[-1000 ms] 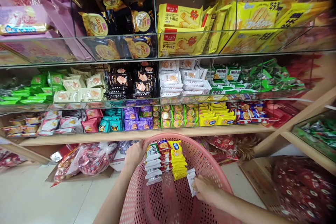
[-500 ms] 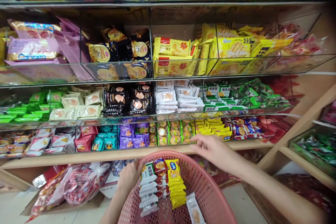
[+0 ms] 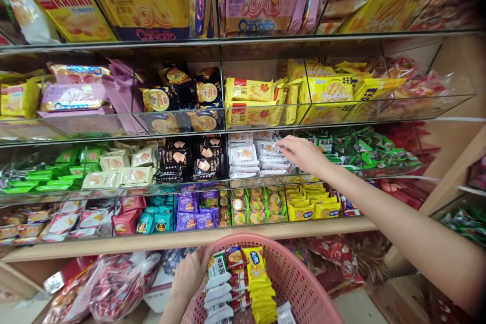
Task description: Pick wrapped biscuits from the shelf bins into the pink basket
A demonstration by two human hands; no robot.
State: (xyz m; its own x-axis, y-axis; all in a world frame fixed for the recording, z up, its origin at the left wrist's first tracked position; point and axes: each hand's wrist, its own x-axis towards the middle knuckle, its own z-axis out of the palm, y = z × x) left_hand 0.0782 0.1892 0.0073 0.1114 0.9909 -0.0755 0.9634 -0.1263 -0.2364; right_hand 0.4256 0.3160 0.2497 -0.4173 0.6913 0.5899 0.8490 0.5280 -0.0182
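My left hand [image 3: 190, 274] is closed on the left rim of a pink perforated plastic basket [image 3: 309, 283]. Inside the basket lie a row of white-and-green wrapped snacks [image 3: 219, 269], red-and-blue packets [image 3: 236, 257] and a row of yellow packets [image 3: 258, 268]. A single white packet [image 3: 285, 313] lies to their right, partly cut off by the frame. My right hand [image 3: 304, 154] is stretched over the shelf, fingers extended at the right edge of the white wrapped snacks [image 3: 243, 155]. Whether the fingertips touch a packet, I cannot tell.
Clear dividers split the shelves into bins. Black packets [image 3: 174, 159] stand left of the white ones, green-and-white packets [image 3: 324, 142] right. Below are purple packets [image 3: 188, 210] and yellow packets [image 3: 304, 210]. A bagged bundle of red packets [image 3: 114, 283] sits under the wooden ledge [image 3: 152, 244].
My right hand has moved up from above the basket's rim to the white packets on the shelf. The view has tilted upward a little. My left hand stays on the basket rim.
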